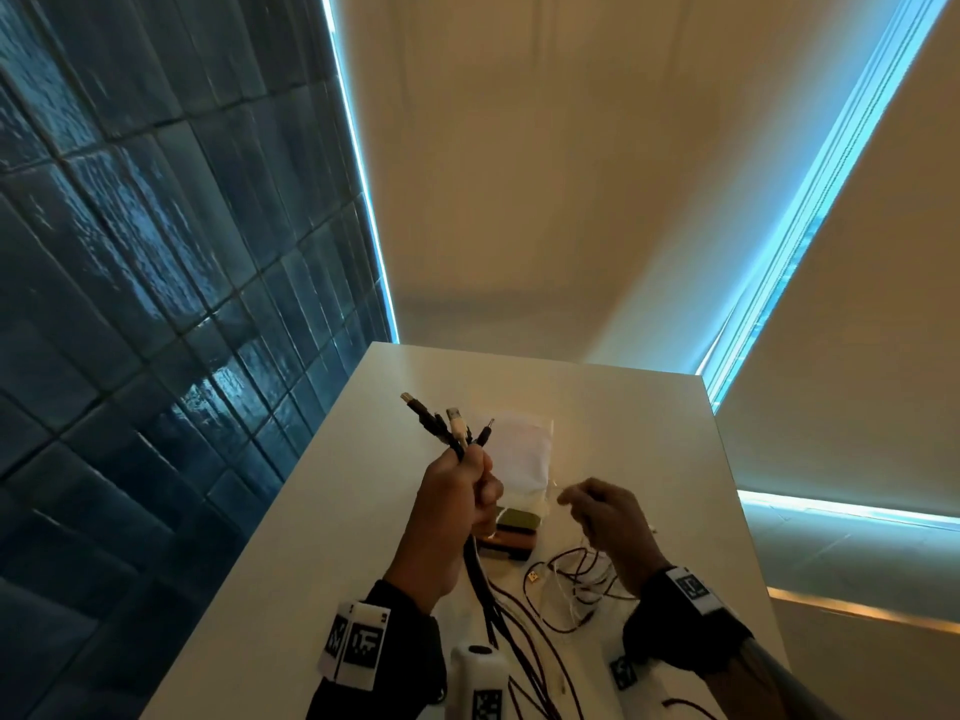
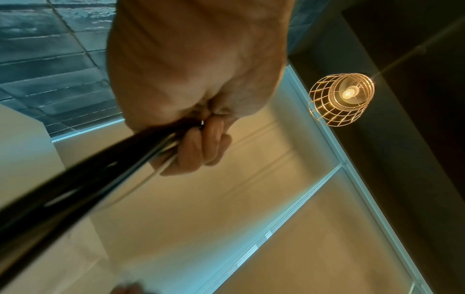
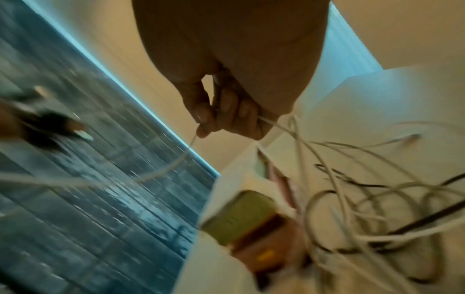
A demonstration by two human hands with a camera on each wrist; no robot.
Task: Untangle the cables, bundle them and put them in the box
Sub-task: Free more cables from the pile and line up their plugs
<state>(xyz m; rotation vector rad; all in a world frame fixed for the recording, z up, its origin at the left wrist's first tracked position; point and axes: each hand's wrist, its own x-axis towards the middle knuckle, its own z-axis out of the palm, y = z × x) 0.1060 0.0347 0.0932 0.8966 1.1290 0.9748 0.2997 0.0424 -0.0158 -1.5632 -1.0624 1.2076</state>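
My left hand (image 1: 467, 491) is raised above the white table (image 1: 322, 511) and grips a bundle of cables (image 1: 449, 423), mostly black with one white; their plug ends fan out above the fist. The left wrist view shows the curled fingers (image 2: 201, 147) round the dark cables (image 2: 100, 175), which run down to the table. My right hand (image 1: 592, 504) is to the right and pinches a thin white cable (image 3: 176, 163) between thumb and fingers (image 3: 203, 117). Loose loops of white and dark cables (image 1: 576, 584) lie on the table below it. I cannot make out a box with certainty.
A small stack of flat green and brown items (image 1: 511, 532) lies between the hands, with a clear plastic bag holding something white (image 1: 522, 454) behind it. A dark blue tiled wall (image 1: 130, 304) runs along the left. The table's far edge (image 1: 545, 358) meets a beige blind.
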